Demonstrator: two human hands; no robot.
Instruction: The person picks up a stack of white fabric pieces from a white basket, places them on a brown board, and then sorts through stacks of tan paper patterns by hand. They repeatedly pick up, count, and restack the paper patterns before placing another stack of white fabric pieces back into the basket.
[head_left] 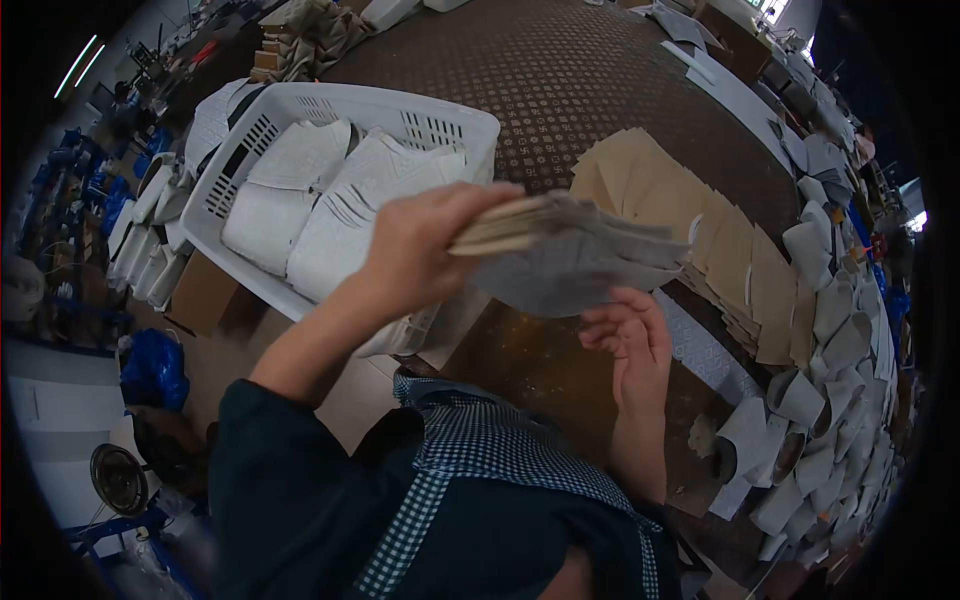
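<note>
My left hand (405, 250) is wrapped round one end of a stack of cut pieces (570, 265), held up over the table. The pieces have grey faces, and tan layers show at the gripped end. At the lower right edge of the stack is my right hand (635, 350), its fingers loosely curled and slightly apart, with fingertips right at the grey edge. Behind my left hand stands a white plastic basket (470, 125) holding white embossed pieces (385, 175). Beyond the stack, tan cut pieces (680, 205) lie fanned out in an overlapping row.
A brown patterned cloth (560, 70) covers the far table surface. Many curled grey-white pieces (800, 400) are heaped along the right side. A cardboard box (205, 290) sits below the basket on the left, near a blue plastic bag (155, 370). Folded bundles (305, 40) lie at the back.
</note>
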